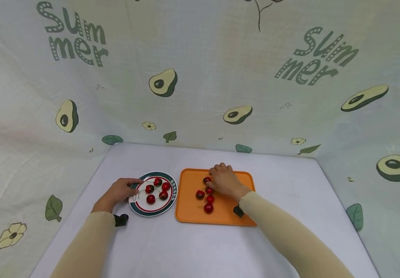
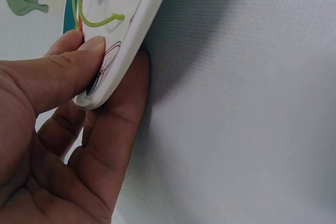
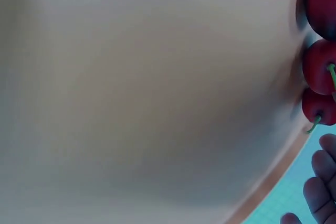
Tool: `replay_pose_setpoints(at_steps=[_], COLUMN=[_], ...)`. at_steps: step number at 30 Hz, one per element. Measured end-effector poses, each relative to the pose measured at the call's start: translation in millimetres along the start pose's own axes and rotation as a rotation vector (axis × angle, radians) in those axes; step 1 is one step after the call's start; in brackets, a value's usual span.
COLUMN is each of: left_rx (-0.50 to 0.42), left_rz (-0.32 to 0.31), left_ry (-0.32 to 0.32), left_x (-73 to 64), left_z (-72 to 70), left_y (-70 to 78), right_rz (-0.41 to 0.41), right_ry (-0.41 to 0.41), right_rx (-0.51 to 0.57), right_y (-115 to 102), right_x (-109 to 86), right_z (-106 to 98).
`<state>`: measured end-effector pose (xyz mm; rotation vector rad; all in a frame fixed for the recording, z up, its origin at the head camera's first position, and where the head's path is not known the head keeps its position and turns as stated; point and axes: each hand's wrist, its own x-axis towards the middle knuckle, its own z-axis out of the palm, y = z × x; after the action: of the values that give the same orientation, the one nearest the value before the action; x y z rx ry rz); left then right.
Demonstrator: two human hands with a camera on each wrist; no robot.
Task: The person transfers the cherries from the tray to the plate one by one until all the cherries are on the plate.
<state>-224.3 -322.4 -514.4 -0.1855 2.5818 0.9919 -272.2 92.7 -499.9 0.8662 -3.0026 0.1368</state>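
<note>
My left hand (image 1: 118, 193) pinches the near-left rim of a round plate (image 1: 132, 205) with a green-and-red border, thumb on top and fingers beneath, as the left wrist view shows. Several red cherries (image 1: 150, 199) with thin green stems lie on its white middle. Over the orange tray (image 1: 189, 212), my right hand (image 1: 225, 181) reaches down, thumb and index fingertip right at the rearmost dark red cherry (image 1: 206, 180). I cannot tell whether they grip it. Several more cherries (image 1: 200, 194) lie in front of that hand. The right wrist view catches cherries (image 3: 320, 66) and some curled fingers (image 3: 317, 195) at its right edge.
Plate and tray sit side by side on a white-covered table (image 1: 144, 247). Behind and at the sides hangs a pale cloth (image 1: 200, 77) printed with avocados and leaves. Dark wrist mounts (image 1: 121, 220) stick out by each sleeve.
</note>
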Motion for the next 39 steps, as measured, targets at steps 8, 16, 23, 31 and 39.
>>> replay_pose_setpoints(at_steps=[8, 16, 23, 31, 39], left_rx=[-0.014, 0.015, 0.014, 0.011, -0.004], left_rz=[-0.004, 0.020, 0.014, 0.018, 0.001], left_ry=[0.008, 0.015, 0.008, 0.014, 0.005], left_x=[-1.7, 0.2, -2.8, -4.6, -0.4], left_z=[3.8, 2.7, 0.8, -0.3, -0.3], left_y=[-0.3, -3.6, -2.8, -1.2, -0.2], right_rz=[-0.013, 0.040, 0.006, -0.030, -0.141], right_ry=[-0.056, -0.091, 0.056, 0.101, 0.115], right_rx=[0.011, -0.017, -0.018, -0.054, -0.092], right_y=[-0.4, 6.8, 9.4, 3.0, -17.6], right_x=[6.5, 3.7, 0.0, -3.4, 2.7], right_z=[-0.8, 4.3, 5.6, -3.7, -14.5])
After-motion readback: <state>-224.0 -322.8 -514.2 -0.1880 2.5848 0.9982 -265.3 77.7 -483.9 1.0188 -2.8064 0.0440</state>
